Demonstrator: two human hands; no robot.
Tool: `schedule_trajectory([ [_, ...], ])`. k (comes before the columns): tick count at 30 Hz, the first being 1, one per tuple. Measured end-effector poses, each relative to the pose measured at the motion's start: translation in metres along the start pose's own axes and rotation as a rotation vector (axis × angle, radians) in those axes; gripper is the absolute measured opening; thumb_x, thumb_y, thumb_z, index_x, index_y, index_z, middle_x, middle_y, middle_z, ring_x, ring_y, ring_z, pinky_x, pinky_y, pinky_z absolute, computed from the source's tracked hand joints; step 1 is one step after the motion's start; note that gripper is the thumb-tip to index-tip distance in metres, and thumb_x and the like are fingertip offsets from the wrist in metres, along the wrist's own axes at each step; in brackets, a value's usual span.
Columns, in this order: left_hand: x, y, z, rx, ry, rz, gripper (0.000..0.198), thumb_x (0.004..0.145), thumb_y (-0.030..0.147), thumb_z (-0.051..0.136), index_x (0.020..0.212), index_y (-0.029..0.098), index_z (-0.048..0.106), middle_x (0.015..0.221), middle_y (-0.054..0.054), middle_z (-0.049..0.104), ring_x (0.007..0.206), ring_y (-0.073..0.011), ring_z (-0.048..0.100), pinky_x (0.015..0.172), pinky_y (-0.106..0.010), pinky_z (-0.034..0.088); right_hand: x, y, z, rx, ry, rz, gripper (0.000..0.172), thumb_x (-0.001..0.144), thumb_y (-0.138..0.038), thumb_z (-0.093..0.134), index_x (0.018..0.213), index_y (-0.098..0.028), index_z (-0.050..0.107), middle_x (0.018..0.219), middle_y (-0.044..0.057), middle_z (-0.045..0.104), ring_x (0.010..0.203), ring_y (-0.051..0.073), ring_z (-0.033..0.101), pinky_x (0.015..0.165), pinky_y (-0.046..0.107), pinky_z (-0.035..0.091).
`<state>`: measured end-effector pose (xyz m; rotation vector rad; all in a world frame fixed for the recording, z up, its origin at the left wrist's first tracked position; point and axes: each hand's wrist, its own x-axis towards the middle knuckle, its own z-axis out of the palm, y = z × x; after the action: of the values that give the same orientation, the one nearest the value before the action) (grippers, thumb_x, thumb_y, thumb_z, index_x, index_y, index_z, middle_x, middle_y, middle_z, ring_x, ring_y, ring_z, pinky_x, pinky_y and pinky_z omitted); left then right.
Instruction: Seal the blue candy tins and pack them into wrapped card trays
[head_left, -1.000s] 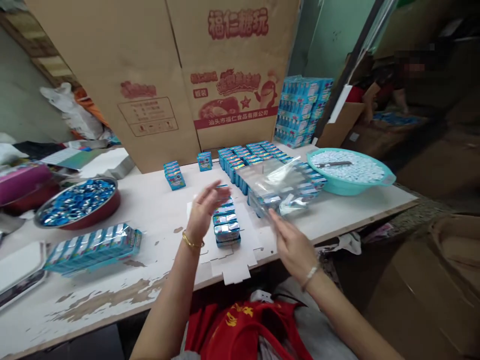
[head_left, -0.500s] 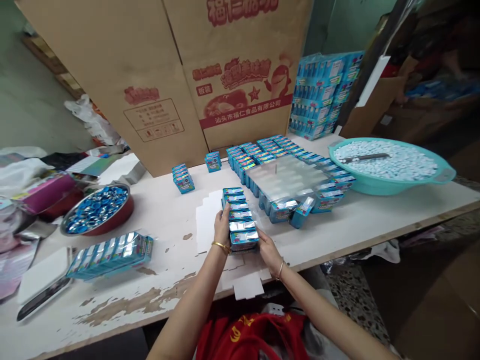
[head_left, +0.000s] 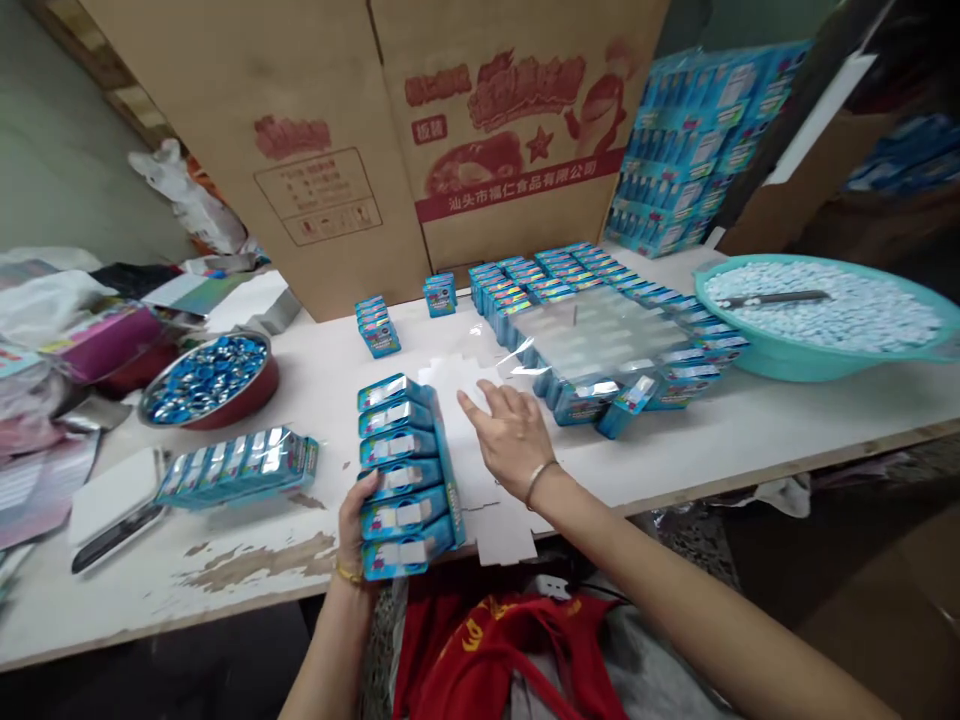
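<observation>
My left hand (head_left: 354, 525) is closed around the near left side of a row of blue small boxes (head_left: 401, 478), holding it tilted above the table's front part. Clear windows and pale strips show on the boxes' faces. My right hand (head_left: 514, 435) reaches over a stack of white paper sheets (head_left: 469, 490), thumb and forefinger apart, the other fingers partly bent. Shiny clear film (head_left: 517, 362) lies just beyond its fingertips; whether they touch it I cannot tell. A second wrapped row of blue boxes (head_left: 240, 465) lies to the left.
Many blue boxes (head_left: 517, 290) stand in rows under a translucent sheet (head_left: 604, 330). A turquoise basin (head_left: 795, 355) of pale pieces is at right, a red bowl (head_left: 240, 395) of blue wrapped pieces at left. A cleaver (head_left: 116, 535) lies near a large carton (head_left: 337, 280).
My left hand has moved the row of boxes left and tilted it. The right hand has let go of the row and moved forward over the white sheets. The view has shifted.
</observation>
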<state>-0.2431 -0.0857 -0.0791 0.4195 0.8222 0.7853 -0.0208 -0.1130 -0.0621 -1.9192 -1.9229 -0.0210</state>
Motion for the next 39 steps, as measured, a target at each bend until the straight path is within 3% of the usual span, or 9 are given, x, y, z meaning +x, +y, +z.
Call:
schedule_trajectory([
  [4,-0.051,0.002,-0.043,0.068,0.237,0.15,0.044,0.064,0.025,0.071,0.106,0.016,0.061,0.069,-0.003,0.071,0.062,-0.0234,0.07,0.061,-0.035,0.06,-0.001,-0.007,0.07,-0.002,-0.315,-0.043,0.053,0.083,-0.005,0.042,0.132,-0.023,0.051,0.119,0.015,0.057,0.106,0.029,0.05,0.084,0.044,0.042],
  [6,-0.066,-0.005,-0.055,0.108,0.286,0.144,0.054,0.062,0.025,0.073,0.114,0.016,0.06,0.075,-0.005,0.073,0.068,-0.0263,0.071,0.064,-0.037,0.06,-0.014,0.002,0.097,0.106,-0.298,-0.02,0.051,0.083,-0.007,0.044,0.133,-0.019,0.049,0.115,0.016,0.057,0.103,0.028,0.05,0.085,0.044,0.043],
  [9,-0.07,-0.02,-0.056,0.159,0.305,0.125,0.068,0.061,0.026,0.074,0.126,0.018,0.054,0.094,-0.007,0.073,0.081,-0.0293,0.071,0.073,-0.04,0.059,-0.036,0.023,0.115,0.366,-0.141,-0.028,0.049,0.08,-0.013,0.051,0.129,-0.014,0.047,0.115,0.015,0.057,0.104,0.027,0.05,0.09,0.044,0.044],
  [13,-0.051,-0.039,-0.038,0.239,0.151,0.14,0.079,0.059,0.028,0.075,0.134,0.024,0.049,0.119,-0.008,0.066,0.102,-0.0327,0.065,0.088,-0.042,0.054,-0.051,0.039,0.123,0.576,0.001,-0.104,0.025,0.084,-0.015,0.046,0.107,-0.016,0.056,0.113,0.014,0.061,0.107,0.026,0.053,0.093,0.045,0.045],
  [16,-0.035,-0.05,-0.024,0.298,0.02,0.141,0.079,0.058,0.03,0.075,0.133,0.024,0.051,0.134,-0.009,0.056,0.118,-0.0353,0.055,0.096,-0.042,0.049,-0.049,0.04,0.127,0.651,0.076,-0.067,0.019,0.087,-0.018,0.042,0.095,-0.02,0.059,0.11,0.013,0.065,0.104,0.025,0.056,0.092,0.045,0.045],
  [21,-0.029,-0.058,-0.017,0.365,0.04,0.105,0.084,0.06,0.031,0.075,0.138,0.027,0.044,0.139,-0.009,0.051,0.122,-0.0357,0.052,0.096,-0.043,0.048,-0.034,0.039,0.122,0.824,0.079,0.181,0.014,0.086,-0.023,0.046,0.084,-0.021,0.06,0.091,0.006,0.069,0.085,0.02,0.062,0.077,0.035,0.048],
  [26,-0.034,-0.063,-0.017,0.424,0.014,0.155,0.088,0.058,0.035,0.076,0.139,0.026,0.044,0.137,-0.009,0.053,0.125,-0.0359,0.049,0.1,-0.043,0.045,-0.024,0.035,0.114,0.869,0.111,0.369,0.015,0.084,-0.029,0.051,0.071,-0.022,0.056,0.07,0.0,0.063,0.067,0.017,0.058,0.065,0.028,0.042],
  [29,-0.035,-0.065,-0.016,0.458,-0.001,0.182,0.086,0.057,0.035,0.076,0.138,0.027,0.046,0.138,-0.008,0.052,0.127,-0.0362,0.046,0.101,-0.043,0.044,-0.025,0.033,0.115,0.918,0.113,0.341,0.016,0.084,-0.03,0.052,0.071,-0.022,0.056,0.072,0.001,0.064,0.07,0.017,0.058,0.067,0.029,0.043],
  [39,-0.03,-0.058,-0.003,0.587,0.034,0.137,0.086,0.056,0.031,0.076,0.137,0.025,0.047,0.128,-0.009,0.06,0.116,-0.0346,0.056,0.094,-0.04,0.049,-0.034,0.04,0.102,1.096,0.12,0.13,0.02,0.09,-0.034,0.051,0.094,-0.023,0.066,0.105,0.006,0.07,0.102,0.019,0.062,0.093,0.036,0.046],
])
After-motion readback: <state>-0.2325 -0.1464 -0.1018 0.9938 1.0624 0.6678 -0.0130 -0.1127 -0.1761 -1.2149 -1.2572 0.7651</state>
